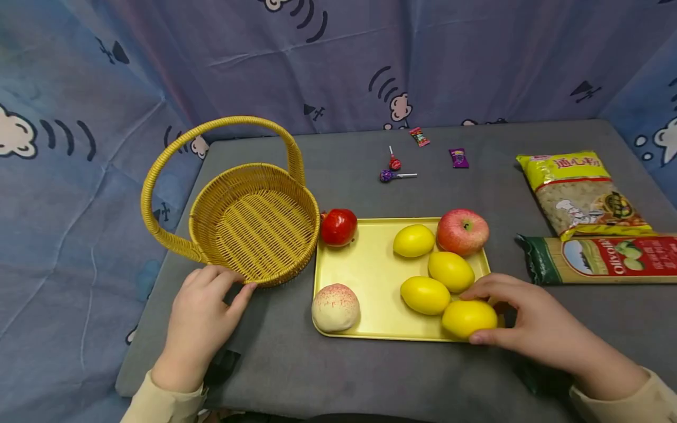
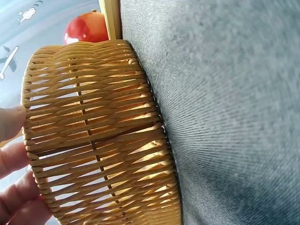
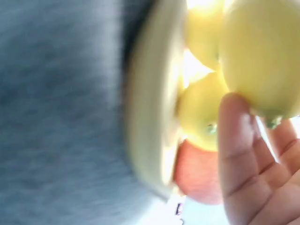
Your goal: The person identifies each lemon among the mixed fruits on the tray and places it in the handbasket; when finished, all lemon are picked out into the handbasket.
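On a grey table [image 1: 344, 376], the left hand [image 1: 203, 323] pinched the woven basket [image 1: 259, 229] by its near rim, at six o'clock, a grip that probably steadied it. The basket stood at ten o'clock from the yellow tray [image 1: 372, 270]. At the tray's four o'clock, the right hand [image 1: 534, 326] held a lemon [image 1: 469, 319] between thumb and fingers, seemingly from its outer side because three other lemons [image 1: 425, 295] crowded inward. An apple [image 1: 462, 232] sat at two o'clock, a peach [image 1: 335, 308] at eight, the tray's edge perhaps stopping any rolling
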The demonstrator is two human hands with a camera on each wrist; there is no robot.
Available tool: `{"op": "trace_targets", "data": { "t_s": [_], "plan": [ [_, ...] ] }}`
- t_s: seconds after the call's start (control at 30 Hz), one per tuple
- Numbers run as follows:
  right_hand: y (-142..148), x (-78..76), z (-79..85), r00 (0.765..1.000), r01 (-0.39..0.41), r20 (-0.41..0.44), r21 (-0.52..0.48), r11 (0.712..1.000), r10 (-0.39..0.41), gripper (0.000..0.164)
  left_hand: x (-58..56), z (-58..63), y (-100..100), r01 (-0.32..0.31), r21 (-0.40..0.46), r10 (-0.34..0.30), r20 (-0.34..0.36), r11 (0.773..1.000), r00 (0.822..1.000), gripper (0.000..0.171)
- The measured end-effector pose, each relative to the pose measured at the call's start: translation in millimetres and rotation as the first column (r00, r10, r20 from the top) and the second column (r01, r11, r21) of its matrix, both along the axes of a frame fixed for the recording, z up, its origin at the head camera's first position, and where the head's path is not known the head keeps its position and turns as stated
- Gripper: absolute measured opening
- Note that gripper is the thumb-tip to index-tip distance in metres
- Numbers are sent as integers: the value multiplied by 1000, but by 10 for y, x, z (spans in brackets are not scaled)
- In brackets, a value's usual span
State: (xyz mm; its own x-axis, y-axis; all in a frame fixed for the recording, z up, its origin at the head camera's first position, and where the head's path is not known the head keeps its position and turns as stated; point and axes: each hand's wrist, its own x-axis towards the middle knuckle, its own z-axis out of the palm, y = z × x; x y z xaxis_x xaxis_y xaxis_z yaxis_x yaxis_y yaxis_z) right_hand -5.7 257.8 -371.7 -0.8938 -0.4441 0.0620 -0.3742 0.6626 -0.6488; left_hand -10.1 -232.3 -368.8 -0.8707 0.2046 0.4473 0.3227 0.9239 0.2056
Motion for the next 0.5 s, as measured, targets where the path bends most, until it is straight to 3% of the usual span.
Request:
{"op": "trace_targets", "data": {
  "t_s": [0.5],
  "plan": [
    [-328,-130,323,996,-26,-85,-124,992,15,57,-14,-18,-26,21,4,-21,-3,1000,1000,23]
  ]
}}
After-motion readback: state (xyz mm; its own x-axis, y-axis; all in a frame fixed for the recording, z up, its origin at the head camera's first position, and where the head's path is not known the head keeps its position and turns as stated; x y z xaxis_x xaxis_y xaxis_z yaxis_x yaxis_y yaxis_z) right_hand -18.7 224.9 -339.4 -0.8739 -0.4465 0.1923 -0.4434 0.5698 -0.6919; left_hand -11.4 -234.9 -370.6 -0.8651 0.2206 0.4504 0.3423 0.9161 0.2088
